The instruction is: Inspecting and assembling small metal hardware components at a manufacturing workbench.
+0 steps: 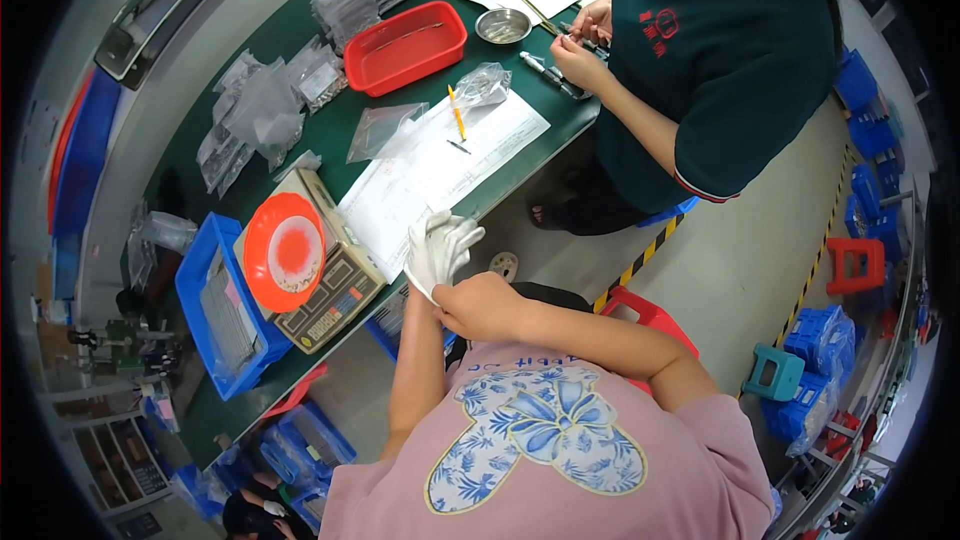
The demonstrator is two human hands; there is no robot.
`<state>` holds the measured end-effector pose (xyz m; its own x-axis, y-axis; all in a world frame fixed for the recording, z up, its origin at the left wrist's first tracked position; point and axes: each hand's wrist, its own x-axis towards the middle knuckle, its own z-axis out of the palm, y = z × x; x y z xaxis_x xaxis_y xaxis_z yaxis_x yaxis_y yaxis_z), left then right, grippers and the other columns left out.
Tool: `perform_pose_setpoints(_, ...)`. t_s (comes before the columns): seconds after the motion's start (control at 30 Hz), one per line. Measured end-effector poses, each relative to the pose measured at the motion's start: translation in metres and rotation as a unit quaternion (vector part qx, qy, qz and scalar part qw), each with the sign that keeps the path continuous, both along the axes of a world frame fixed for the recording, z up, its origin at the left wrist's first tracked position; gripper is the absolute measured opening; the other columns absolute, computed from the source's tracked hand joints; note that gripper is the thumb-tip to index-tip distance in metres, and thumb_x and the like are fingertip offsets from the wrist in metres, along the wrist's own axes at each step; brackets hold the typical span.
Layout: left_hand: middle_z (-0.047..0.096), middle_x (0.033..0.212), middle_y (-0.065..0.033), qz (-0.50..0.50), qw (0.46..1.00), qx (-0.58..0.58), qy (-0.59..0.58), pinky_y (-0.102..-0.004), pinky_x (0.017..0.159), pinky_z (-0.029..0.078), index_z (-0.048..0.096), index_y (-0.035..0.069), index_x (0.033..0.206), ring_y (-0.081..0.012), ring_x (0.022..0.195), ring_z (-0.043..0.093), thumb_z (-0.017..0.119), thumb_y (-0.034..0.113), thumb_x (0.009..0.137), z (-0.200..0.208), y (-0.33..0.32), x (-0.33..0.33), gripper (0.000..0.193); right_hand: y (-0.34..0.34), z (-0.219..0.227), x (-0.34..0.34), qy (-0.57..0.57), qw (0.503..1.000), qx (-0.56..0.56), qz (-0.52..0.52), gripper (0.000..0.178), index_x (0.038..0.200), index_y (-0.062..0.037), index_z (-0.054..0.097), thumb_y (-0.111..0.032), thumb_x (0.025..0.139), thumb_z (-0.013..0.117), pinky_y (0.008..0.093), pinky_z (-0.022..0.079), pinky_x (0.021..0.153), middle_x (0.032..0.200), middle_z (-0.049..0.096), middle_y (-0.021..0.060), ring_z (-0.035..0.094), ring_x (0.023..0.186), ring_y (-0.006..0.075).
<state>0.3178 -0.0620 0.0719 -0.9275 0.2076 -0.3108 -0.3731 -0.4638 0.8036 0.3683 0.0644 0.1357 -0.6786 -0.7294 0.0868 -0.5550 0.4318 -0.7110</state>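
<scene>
Beside the green surface, the person's right hand is pinching a white glove by its cuff, the half-curled left hand inside holding nothing, the fabric seeming light, soft and best gripped there.

White glove, orange-red dish, green tabletop, pink shirt with blue-and-white floral print, black-and-yellow striped floor tape

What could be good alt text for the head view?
A bare right hand grips the cuff of the white-gloved left hand. A green table bears papers, a red tray and a scale under an orange plate; a co-worker is upper right.
</scene>
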Motion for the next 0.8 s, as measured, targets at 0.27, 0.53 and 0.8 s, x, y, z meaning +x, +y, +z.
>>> perform_pose_setpoints(0.27,0.048,0.116,-0.0185,-0.081,0.919,0.376,-0.091,-0.0536,0.086,0.037,0.037,0.001,0.124,-0.0495,0.107,0.040,0.028,0.051,0.086,0.067,0.021,0.006,0.063,0.008,-0.001,-0.007,-0.097,0.993,-0.030,-0.063,0.021,0.080,-0.0068,0.055,-0.028,0.081,0.050,0.0430,0.044,0.056,0.064,0.058,0.0144,0.058,0.063,0.0337)
perform_pose_setpoints(0.53,0.045,0.119,-0.0218,0.147,0.878,0.439,-0.120,-0.0464,0.099,0.028,0.042,-0.003,0.118,-0.0371,0.121,0.033,0.040,0.019,0.079,0.038,0.021,0.005,0.045,-0.002,0.003,-0.002,-0.117,0.992,-0.003,-0.052,0.024,0.079,-0.0041,0.057,-0.027,0.079,0.049,0.0454,0.045,0.060,0.068,0.059,0.0176,0.058,0.066,0.0358)
perform_pose_setpoints(0.8,0.043,0.118,-0.0156,-0.087,0.915,0.381,-0.097,-0.0431,0.085,0.036,0.039,0.011,0.122,-0.0296,0.108,0.041,0.045,0.016,0.079,0.042,0.035,-0.005,0.044,-0.010,0.013,-0.007,-0.067,0.997,0.023,-0.003,0.022,0.075,-0.0024,0.055,-0.023,0.077,0.047,0.0458,0.044,0.059,0.067,0.058,0.0180,0.057,0.065,0.0357)
